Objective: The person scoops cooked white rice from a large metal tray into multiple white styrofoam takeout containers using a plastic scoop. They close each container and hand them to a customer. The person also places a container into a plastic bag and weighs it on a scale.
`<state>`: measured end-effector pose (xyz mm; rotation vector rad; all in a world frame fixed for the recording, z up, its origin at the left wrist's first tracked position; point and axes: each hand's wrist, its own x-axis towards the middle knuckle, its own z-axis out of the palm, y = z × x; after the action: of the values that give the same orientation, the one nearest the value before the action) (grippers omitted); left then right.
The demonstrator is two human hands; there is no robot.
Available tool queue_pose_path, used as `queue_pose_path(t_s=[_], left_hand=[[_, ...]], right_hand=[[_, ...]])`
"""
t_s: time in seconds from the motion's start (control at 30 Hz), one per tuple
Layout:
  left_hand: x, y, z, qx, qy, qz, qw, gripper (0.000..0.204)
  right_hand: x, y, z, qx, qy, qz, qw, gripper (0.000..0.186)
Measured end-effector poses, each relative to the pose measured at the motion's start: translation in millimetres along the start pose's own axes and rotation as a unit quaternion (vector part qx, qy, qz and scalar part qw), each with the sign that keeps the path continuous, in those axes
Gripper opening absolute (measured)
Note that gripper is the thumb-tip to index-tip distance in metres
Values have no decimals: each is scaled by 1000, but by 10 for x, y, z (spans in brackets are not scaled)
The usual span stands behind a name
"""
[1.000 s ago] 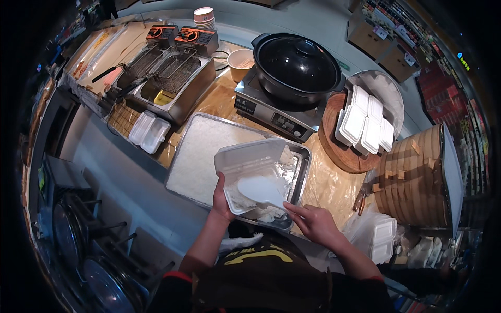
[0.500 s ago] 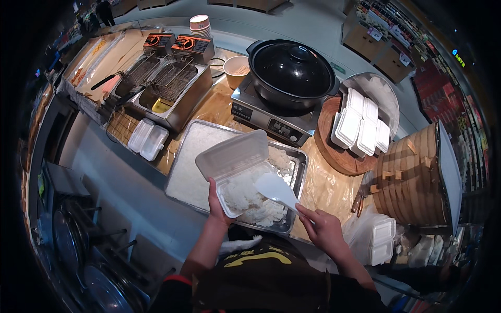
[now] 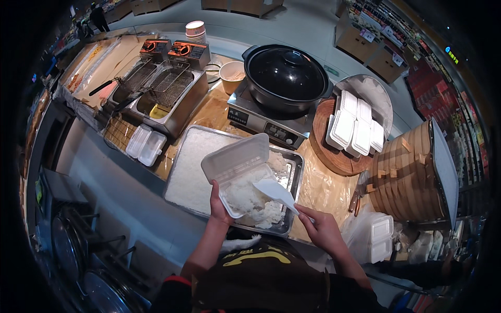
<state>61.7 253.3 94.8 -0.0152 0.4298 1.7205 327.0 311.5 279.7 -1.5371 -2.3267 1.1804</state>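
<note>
My left hand [image 3: 219, 208] grips an open white foam container [image 3: 229, 154], lid raised, with white rice [image 3: 240, 193] in its lower half. My right hand [image 3: 315, 224] is closed on the handle of a white rice paddle [image 3: 274, 190], whose blade is over the rice in the container. Beneath them lies a metal tray [image 3: 296, 169] with a flat white layer of rice [image 3: 190, 167] on the left and loose clumps [image 3: 266, 214] on the right, some bare metal showing.
A two-basket fryer [image 3: 167, 112] stands back left, a black lidded pot [image 3: 284, 73] on a steel cooker behind the tray. Closed foam boxes [image 3: 344, 125] sit on a wooden block at right, beside stacked bamboo steamers [image 3: 402, 193]. A distant person [image 3: 98, 18] stands top left.
The container has tilted and shifted slightly left from a second ago, showing more rice inside. The paddle has moved right within it, and my right hand has shifted slightly right.
</note>
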Motion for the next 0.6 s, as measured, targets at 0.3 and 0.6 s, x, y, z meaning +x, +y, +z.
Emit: queue_pose_path(t_s=[0.3,0.6], left_hand=[[17,57,239,-91,-7,-9,996,82],[16,-20,390,-55,33,-21,998,81]], right_hand=[[-415,107,169,-159,95,-161,969,39],[-329,18,668,-196,109,-185,957,39]])
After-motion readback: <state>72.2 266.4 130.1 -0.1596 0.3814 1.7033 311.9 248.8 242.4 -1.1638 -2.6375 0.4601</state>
